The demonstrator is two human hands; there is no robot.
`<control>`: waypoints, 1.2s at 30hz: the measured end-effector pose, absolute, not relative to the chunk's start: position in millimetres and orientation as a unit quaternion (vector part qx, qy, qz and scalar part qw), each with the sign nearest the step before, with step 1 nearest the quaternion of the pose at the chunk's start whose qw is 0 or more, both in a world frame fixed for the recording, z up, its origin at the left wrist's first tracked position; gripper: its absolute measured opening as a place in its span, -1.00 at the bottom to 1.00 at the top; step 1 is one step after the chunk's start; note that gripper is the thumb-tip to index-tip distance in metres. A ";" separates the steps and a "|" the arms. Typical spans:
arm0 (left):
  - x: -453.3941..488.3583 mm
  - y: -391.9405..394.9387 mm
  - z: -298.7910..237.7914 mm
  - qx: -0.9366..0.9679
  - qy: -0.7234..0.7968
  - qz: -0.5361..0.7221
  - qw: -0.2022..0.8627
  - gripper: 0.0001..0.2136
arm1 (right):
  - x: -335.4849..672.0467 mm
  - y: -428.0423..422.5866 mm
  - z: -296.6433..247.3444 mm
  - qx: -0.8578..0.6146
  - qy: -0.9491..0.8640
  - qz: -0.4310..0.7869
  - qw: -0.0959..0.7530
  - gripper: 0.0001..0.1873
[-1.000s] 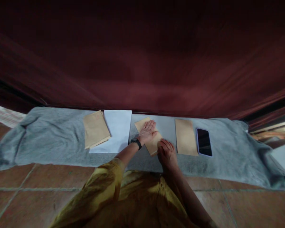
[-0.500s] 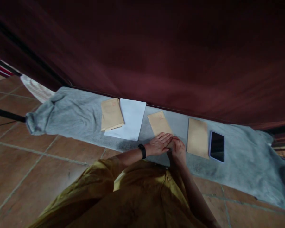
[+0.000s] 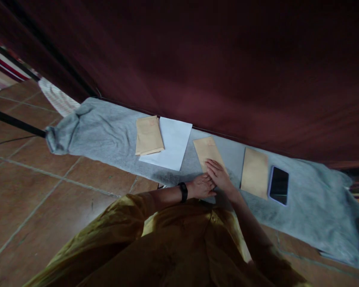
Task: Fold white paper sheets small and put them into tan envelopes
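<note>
A brown paper envelope point(image 3: 208, 148) lies slanted on the grey cloth in front of me, with a faint reddish mark near its far end. My right hand point(image 3: 219, 175) rests flat on the envelope's near half, fingers stretched out to the left. Just nearer to me is my left hand point(image 3: 203, 186), with a black band on its wrist. Its fingers are stretched and lie at the envelope's near end, their tips partly covered by my right hand. The near end of the envelope is hidden under both hands.
To the left, several brown envelopes point(image 3: 149, 135) overlap a white paper sheet point(image 3: 176, 141). Another brown envelope point(image 3: 255, 172) and a phone point(image 3: 279, 185) lie on the right. Beneath them is a narrow surface with grey cloth point(image 3: 107, 135), against a dark red curtain point(image 3: 197, 91).
My right hand has moved from the envelope's near end up onto its face and flattened. My left hand has slid back towards me. The whole view has shifted slightly.
</note>
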State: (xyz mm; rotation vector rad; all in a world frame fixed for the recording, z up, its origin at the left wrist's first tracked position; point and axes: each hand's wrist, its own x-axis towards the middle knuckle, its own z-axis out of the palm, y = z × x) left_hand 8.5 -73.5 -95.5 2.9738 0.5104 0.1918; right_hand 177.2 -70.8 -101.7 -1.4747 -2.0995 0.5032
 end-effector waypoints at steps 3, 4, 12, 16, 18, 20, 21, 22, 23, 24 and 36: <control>6.6 -72.9 -94.6 0.984 0.155 0.068 0.061 -0.51 | 174.6 -47.2 -104.2 -0.522 -0.815 0.149 0.203 -0.51; 5.8 -72.3 -93.7 0.984 0.149 0.075 0.061 -0.50 | 174.1 -39.6 -105.3 -0.520 -0.820 0.140 0.193 -0.51; 4.8 -68.2 -91.8 0.984 0.132 0.091 0.082 -0.45 | 157.7 4.3 -110.7 -0.594 -0.777 0.080 0.192 -0.49; 4.4 -68.9 -92.0 0.983 0.136 0.093 0.082 -0.48 | 154.8 4.6 -113.3 -0.600 -0.773 0.072 0.191 -0.48; 2.9 -68.7 -90.9 0.983 0.134 0.092 0.087 -0.49 | 158.4 -2.0 -113.6 -0.590 -0.780 0.074 0.193 -0.47; 1.4 -68.0 -90.1 0.983 0.132 0.089 0.095 -0.48 | 164.8 -13.0 -113.1 -0.582 -0.786 0.074 0.193 -0.47; 0.9 -67.4 -90.1 0.982 0.132 0.088 0.099 -0.47 | 168.7 -20.0 -112.6 -0.579 -0.789 0.073 0.192 -0.47; 0.6 -66.9 -90.4 0.982 0.133 0.088 0.102 -0.46 | 172.8 -28.1 -112.1 -0.578 -0.790 0.072 0.190 -0.48; 0.6 -66.4 -91.1 0.982 0.134 0.088 0.103 -0.45 | 176.9 -37.0 -111.6 -0.575 -0.793 0.071 0.188 -0.50; 0.7 -66.2 -92.1 0.982 0.135 0.087 0.102 -0.44 | 180.8 -46.8 -111.1 -0.571 -0.796 0.072 0.187 -0.50; -14.8 -60.5 -86.4 0.959 0.175 0.120 0.188 -0.66 | 194.4 -157.4 -101.8 -0.592 -0.781 0.049 0.192 -0.42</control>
